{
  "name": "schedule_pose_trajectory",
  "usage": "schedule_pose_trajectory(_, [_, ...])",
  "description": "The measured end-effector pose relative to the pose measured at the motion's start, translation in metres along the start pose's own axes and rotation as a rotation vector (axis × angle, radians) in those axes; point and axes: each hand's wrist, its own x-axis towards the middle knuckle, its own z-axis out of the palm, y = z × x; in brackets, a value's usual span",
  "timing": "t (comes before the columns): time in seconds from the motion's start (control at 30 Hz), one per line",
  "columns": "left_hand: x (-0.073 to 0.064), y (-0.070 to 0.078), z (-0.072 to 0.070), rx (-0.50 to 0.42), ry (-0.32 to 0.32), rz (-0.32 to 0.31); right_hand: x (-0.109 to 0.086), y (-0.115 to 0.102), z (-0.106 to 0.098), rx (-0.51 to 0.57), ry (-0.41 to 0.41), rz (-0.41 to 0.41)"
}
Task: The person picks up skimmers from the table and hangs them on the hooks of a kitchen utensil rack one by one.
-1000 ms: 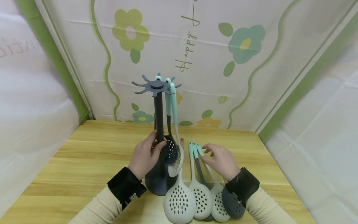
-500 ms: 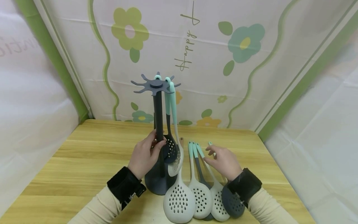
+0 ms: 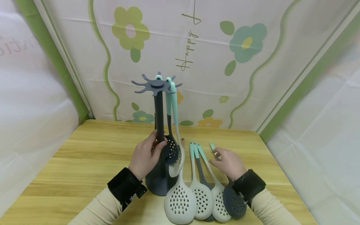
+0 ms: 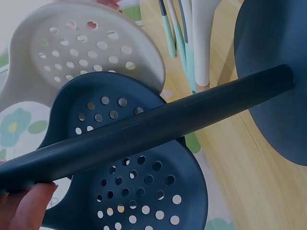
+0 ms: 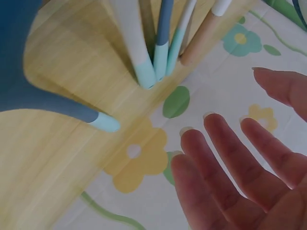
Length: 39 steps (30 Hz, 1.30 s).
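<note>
A dark utensil stand [image 3: 159, 112] with a hooked top rises left of centre; my left hand [image 3: 145, 156] grips its pole, which crosses the left wrist view as a dark rod [image 4: 144, 127]. Three mint-handled utensils appear to hang from its hooks; in the left wrist view these include a pale skimmer [image 4: 139, 52] and dark skimmers [image 4: 187, 191]. My right hand [image 3: 230, 163] is over the handle of a dark skimmer [image 3: 235, 204] lying at the right of the row. In the right wrist view the hand [image 5: 249, 187] holds nothing, its fingers spread and apart from that skimmer's mint tip [image 5: 105, 122].
Beside the stand lie a large pale skimmer [image 3: 180, 204] with a wooden-ended handle, a pale skimmer [image 3: 202, 200], another pale skimmer [image 3: 220, 203] and a mostly covered dark utensil [image 3: 199, 165]. The wooden table [image 3: 98, 162] meets a flowered cloth [image 3: 208, 87] at the back.
My right hand has moved rightward, away from the pale skimmers' handles towards the dark skimmer's, whose mint handle end now shows more. The left hand stays on the pole.
</note>
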Motion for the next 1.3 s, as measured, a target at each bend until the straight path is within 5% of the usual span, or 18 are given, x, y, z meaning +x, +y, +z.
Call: schedule_pose_trajectory(1.3, [0.000, 0.000, 0.001, -0.001, 0.011, 0.007, -0.002, 0.045, 0.008, -0.111, -0.108, 0.091])
